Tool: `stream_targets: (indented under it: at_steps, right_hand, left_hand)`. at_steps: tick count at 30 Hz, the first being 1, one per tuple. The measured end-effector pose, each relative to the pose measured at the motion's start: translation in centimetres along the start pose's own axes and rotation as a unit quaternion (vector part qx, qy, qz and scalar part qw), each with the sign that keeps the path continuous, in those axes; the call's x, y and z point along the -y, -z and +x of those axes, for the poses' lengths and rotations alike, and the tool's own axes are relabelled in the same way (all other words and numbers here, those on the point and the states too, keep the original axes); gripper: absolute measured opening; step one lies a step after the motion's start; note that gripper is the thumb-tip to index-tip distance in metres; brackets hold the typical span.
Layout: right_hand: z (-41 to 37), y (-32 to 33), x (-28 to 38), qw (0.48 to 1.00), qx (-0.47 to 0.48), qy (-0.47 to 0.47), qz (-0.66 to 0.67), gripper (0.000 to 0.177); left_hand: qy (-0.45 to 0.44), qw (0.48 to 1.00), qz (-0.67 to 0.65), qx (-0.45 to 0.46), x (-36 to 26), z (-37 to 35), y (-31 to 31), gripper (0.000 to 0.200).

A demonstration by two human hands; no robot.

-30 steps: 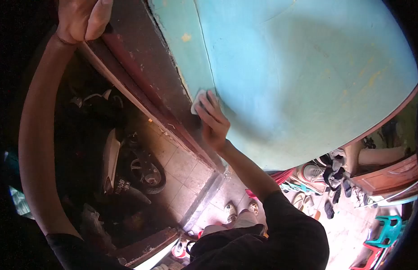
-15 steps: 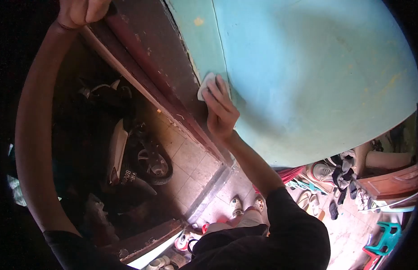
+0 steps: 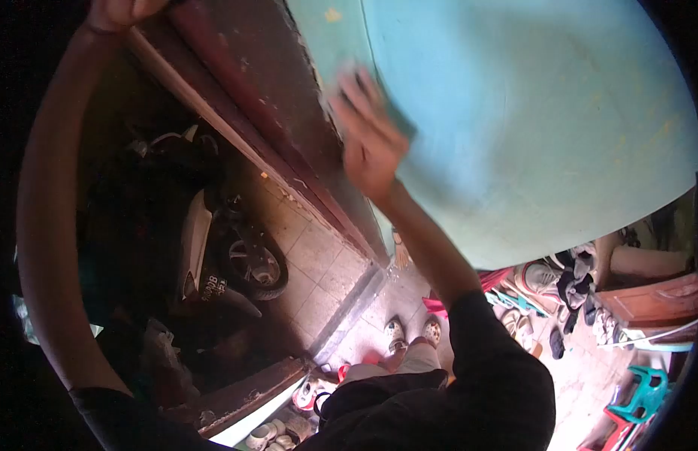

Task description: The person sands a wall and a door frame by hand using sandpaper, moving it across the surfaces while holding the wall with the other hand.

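My right hand (image 3: 370, 128), smeared by motion, presses against the blue-green wall (image 3: 529, 143) beside the dark brown door frame (image 3: 281, 83). Its fingers lie over a thin white pad, which showed clearly under them a moment ago and is now mostly hidden and blurred. At the top left my left hand (image 3: 129, 10) is raised high by the upper end of the door frame, fingers curled. The view's edge cuts it off, so what it grips does not show.
Through the doorway a motorbike (image 3: 236, 255) stands in a dark room. A raised sill (image 3: 347, 316) crosses the floor. Shoes (image 3: 537, 278) lie heaped at the right, near a green plastic stool (image 3: 640, 395). More footwear (image 3: 277, 434) sits at the bottom, by my feet.
My right hand has slid upward along the wall edge beside the door frame. My left hand stays at the top left, shifted slightly up with the view.
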State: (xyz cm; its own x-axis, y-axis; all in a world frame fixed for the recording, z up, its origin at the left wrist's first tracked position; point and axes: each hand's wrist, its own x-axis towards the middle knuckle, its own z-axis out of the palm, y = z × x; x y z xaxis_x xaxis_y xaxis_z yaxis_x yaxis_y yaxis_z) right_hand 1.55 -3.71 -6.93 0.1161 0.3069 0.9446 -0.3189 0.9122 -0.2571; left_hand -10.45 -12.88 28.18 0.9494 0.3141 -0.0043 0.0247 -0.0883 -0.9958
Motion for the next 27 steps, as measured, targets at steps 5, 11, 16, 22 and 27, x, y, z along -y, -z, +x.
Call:
stream_targets:
  at_steps: [5,11,16,22,27]
  right_hand:
    - [3.4,-0.6,0.2,0.997,-0.015,0.064,0.051,0.034]
    - [-4.5,0.9,-0.1,1.0,0.0,-0.01,-0.009,0.025]
    - [4.3,-1.2,0.2,0.998,-0.023,0.052,0.031,0.036]
    - [-3.3,0.4,0.5,1.0,0.009,-0.027,-0.007,0.038]
    - [4.8,-0.9,-0.2,0.996,-0.009,0.074,0.049,0.035]
  left_hand:
    - [0.04,0.997,-0.035,-0.058,-0.2,0.0,-0.5,0.064]
    - [0.004,0.998,-0.062,-0.031,1.7,-1.3,-1.2,0.062]
    - [0.065,0.996,-0.062,-0.002,-0.3,-0.4,-0.6,0.062]
    - [0.06,0.995,0.016,0.075,0.1,0.1,1.5,0.06]
    - [0.058,0.997,-0.026,-0.034,-0.1,0.7,-0.6,0.059]
